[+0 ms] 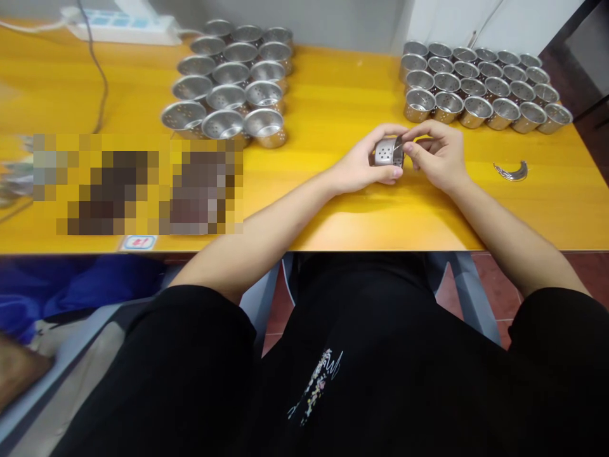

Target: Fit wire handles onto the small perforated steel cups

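My left hand (353, 166) is wrapped around a small metal cup (383, 152) with punched holes, tipped on its side so its mouth faces right. At that mouth, my right hand (441, 155) has its thumb and forefinger pinched on a thin metal wire (398, 146). The wire's far end lies inside or against the rim; I cannot tell which. Both hands are just above the yellow table (342, 231). To the right of my right hand lies a small bundle of curved metal wires (516, 173).
Rows of similar perforated cups (226, 125) stand at the left back, and more cups (476, 111) with wires across their mouths stand at the right back. A white power strip (126, 28), a dark cable (101, 82) and a small label (138, 242) are at the left. Part of that side is pixelated.
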`<state>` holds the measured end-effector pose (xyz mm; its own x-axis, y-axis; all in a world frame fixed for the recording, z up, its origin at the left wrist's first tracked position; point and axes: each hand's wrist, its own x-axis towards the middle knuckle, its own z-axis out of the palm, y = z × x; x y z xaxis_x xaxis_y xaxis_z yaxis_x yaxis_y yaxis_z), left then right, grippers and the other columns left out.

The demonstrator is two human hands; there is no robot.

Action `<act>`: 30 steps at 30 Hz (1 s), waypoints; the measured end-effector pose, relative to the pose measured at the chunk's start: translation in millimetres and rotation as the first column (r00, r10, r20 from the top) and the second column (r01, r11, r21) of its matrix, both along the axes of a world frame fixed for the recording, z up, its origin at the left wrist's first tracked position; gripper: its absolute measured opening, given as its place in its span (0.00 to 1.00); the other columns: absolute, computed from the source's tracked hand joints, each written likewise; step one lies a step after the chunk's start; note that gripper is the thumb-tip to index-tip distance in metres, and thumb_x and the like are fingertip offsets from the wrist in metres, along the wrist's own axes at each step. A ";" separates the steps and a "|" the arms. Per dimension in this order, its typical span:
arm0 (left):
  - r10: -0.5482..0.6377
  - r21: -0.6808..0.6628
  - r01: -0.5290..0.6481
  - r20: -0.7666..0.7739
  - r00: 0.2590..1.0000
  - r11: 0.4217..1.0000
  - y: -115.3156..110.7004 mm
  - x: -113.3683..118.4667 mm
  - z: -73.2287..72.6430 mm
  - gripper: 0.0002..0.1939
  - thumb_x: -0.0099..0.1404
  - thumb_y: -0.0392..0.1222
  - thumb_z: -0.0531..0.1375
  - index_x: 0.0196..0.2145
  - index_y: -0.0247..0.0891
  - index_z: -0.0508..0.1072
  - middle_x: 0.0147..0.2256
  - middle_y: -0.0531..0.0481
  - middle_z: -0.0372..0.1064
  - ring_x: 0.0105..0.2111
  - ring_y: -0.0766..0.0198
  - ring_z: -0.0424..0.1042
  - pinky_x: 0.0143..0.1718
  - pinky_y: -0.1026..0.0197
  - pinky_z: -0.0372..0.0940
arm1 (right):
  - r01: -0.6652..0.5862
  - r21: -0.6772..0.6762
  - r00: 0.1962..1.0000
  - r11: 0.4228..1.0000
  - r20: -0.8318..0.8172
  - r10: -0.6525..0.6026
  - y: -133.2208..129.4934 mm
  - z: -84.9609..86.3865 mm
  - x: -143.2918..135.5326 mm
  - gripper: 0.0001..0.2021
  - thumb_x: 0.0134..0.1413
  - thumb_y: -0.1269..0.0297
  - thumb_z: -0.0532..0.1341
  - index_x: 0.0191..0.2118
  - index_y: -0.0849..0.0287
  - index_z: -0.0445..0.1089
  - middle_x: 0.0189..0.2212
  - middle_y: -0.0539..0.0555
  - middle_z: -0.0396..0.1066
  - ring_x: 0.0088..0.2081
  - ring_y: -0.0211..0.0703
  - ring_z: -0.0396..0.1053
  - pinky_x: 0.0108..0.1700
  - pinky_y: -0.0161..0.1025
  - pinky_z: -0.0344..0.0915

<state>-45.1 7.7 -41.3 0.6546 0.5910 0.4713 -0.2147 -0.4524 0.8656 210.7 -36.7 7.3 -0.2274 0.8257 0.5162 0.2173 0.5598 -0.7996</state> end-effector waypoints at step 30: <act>-0.061 0.092 0.062 -0.018 0.998 0.994 9.5 -5.0 1.7 0.68 0.65 0.85 0.86 0.87 0.52 0.67 0.66 0.38 0.82 0.69 0.31 0.86 0.80 0.25 0.75 | -0.274 0.275 0.869 0.922 0.481 0.115 -19.8 13.1 -7.1 0.22 0.88 0.44 0.64 0.40 0.52 0.77 0.34 0.55 0.76 0.38 0.51 0.71 0.46 0.49 0.72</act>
